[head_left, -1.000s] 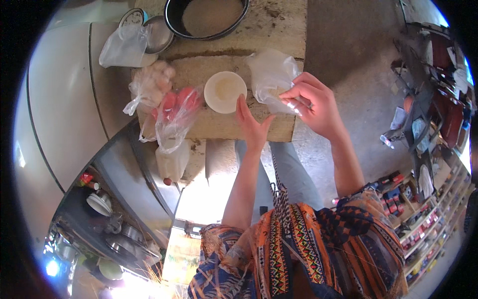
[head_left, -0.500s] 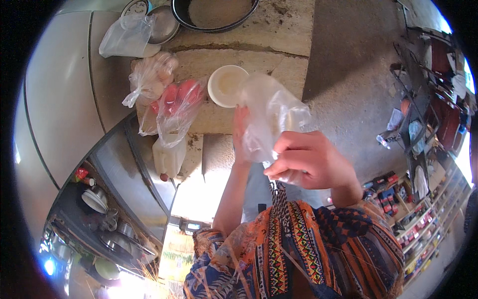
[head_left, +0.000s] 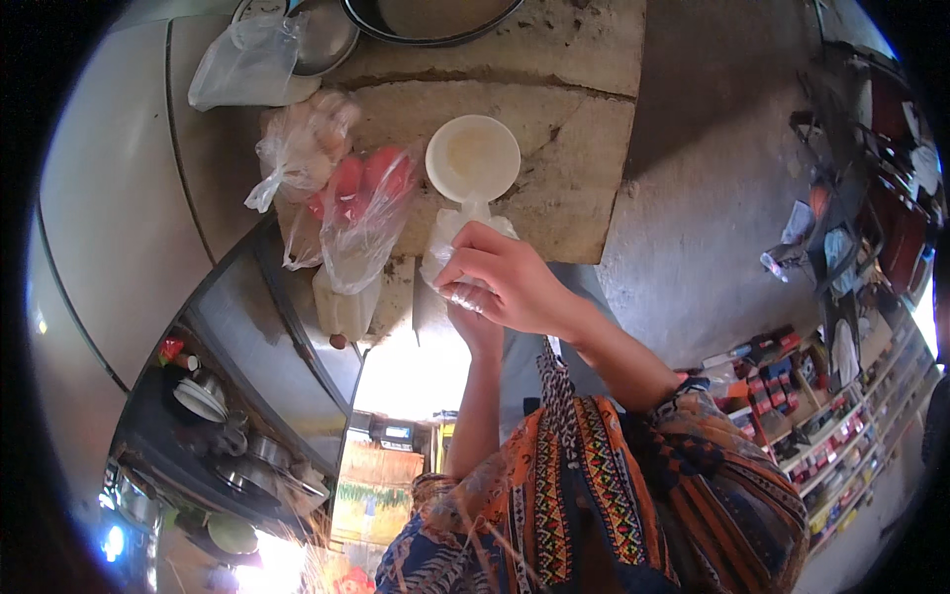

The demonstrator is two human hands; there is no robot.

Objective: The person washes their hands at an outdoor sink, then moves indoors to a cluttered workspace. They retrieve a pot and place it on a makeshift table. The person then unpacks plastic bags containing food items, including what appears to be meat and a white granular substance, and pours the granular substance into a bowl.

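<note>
My right hand (head_left: pixel 515 282) is closed on a crumpled clear plastic bag (head_left: pixel 445 235), fingers pinched on it just in front of the near table edge. My left hand (head_left: pixel 475 325) reaches up beneath the right one; its fingers are hidden behind the bag and the right hand. Directly beyond the bag is a round white bowl (head_left: pixel 435 158) with something pale in its bottom. A narrow pale strip runs from the bowl's near rim toward the bag; whether it is a handle or part of the bag I cannot tell.
On the worn wooden table (head_left: pixel 574 188), left of the bowl, lie a bag of red, tomato-like produce (head_left: pixel 371 188) and a bag of pale round things (head_left: pixel 307 139). A dark pan (head_left: pixel 435 42) sits at the far edge. A whitish jug (head_left: pixel 346 305) stands at the near left.
My right hand has moved left and slightly up with the bag, down to the bowl's near side. The bag, spread out before, is now bunched. My left hand is now mostly covered.
</note>
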